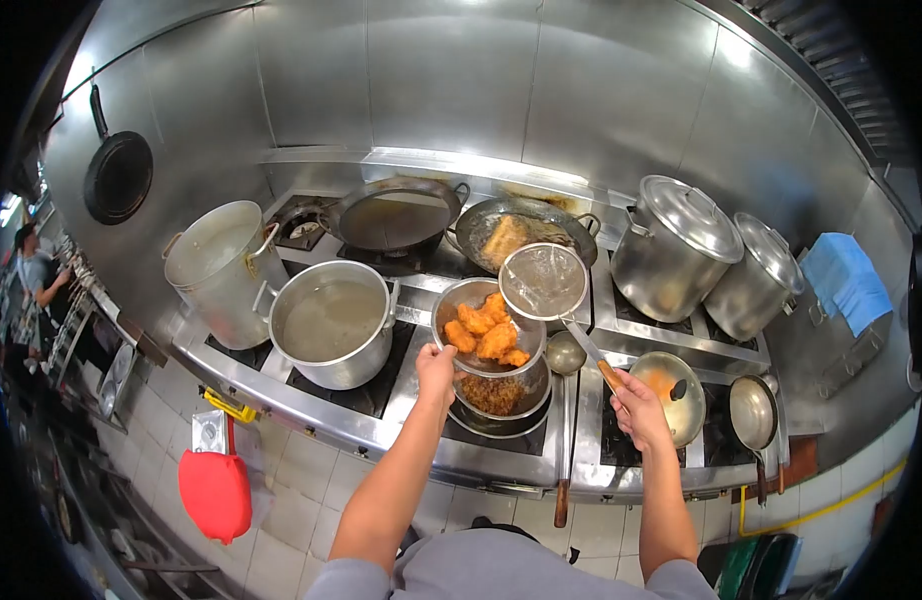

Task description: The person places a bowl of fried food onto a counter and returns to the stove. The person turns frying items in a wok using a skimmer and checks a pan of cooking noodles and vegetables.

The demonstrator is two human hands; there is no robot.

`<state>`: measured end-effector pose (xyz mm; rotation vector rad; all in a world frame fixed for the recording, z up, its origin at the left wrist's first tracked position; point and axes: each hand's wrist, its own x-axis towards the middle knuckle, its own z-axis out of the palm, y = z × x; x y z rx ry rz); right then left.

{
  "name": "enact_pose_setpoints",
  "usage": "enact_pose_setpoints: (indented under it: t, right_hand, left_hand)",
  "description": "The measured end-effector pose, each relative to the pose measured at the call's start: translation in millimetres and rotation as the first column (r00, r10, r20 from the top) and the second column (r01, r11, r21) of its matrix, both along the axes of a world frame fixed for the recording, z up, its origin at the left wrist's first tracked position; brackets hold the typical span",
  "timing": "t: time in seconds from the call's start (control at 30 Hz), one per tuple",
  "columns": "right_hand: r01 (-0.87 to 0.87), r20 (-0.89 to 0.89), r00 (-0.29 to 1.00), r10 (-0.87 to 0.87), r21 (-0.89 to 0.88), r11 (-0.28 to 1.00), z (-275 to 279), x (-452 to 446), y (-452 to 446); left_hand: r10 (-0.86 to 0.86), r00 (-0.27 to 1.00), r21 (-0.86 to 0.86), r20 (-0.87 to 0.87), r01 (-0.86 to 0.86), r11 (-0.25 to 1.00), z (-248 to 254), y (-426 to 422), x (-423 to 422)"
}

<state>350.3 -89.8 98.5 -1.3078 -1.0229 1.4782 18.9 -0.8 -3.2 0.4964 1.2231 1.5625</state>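
My left hand (436, 374) is closed on the rim of a metal bowl (529, 336) that holds several orange-brown fried pieces (489, 330). Wrapped round a wooden handle, my right hand (639, 408) holds a round mesh strainer (544, 282), whose mesh is over the bowl's upper right edge. Below the bowl, a second metal container (544, 392) holds dark brown bits (491, 394). Behind the strainer, a wok (573, 236) contains liquid and a golden-brown mass (511, 240). A ladle (565, 352) with a long handle lies right of the bowl.
Large pots (331, 325) stand on the stove at left, and lidded pots (671, 245) at back right. Another wok (396, 218) sits at the back. Near my right hand are a lidded pan (693, 405) and a small pan (753, 412). A person (43, 275) is far left.
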Motion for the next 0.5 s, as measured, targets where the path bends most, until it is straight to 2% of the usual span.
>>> enact_pose_setpoints:
  t: [0.03, 0.1, 0.17, 0.23, 0.3, 0.37, 0.4, 0.47, 0.5]
  right_hand:
    - [0.009, -0.12, 0.993, -0.014, -0.042, 0.999, -3, -4, 5]
    - [0.032, -0.128, 0.991, -0.034, -0.017, 0.999, -4, -13, 27]
    - [0.109, -0.025, 0.994, -0.107, 0.145, 0.983, 1, -20, 58]
    - [0.116, 0.212, 0.961, -0.177, 0.272, 0.955, -1, -16, 105]
    - [0.007, 0.505, 0.76, -0.408, 0.622, 0.783, -52, 11, 195]
    - [-0.039, 0.808, 0.351, -0.473, 0.518, 0.855, -10, -5, 204]
    - [-0.033, 0.803, 0.354, -0.48, 0.524, 0.851, 2, -10, 208]
    - [0.027, 0.893, 0.279, -0.353, 0.36, 0.932, 17, -20, 216]
    - [0.028, 0.889, 0.286, -0.357, 0.365, 0.931, 12, -23, 224]
  left_hand:
    - [0.007, 1.0, 0.002, 0.021, -0.007, 1.0, 2, -2, 0]
    - [0.014, 0.999, 0.022, 0.046, -0.015, 1.0, 10, -6, 0]
    - [0.014, 0.997, 0.041, 0.069, -0.017, 0.999, 18, -12, 1]
    - [0.002, 0.997, 0.033, 0.077, -0.004, 0.999, 24, -21, -1]
    - [-0.025, 0.993, 0.054, 0.111, 0.019, 0.998, 34, -36, -4]
    - [-0.034, 0.996, 0.017, 0.085, 0.032, 0.999, 36, -53, -11]
    - [-0.037, 0.996, 0.004, 0.077, 0.037, 0.999, 36, -63, -16]
    - [-0.023, 0.995, -0.005, 0.096, 0.023, 1.0, 44, -90, -23]
    - [-0.02, 0.999, -0.064, 0.05, 0.023, 0.998, 41, -100, -31]
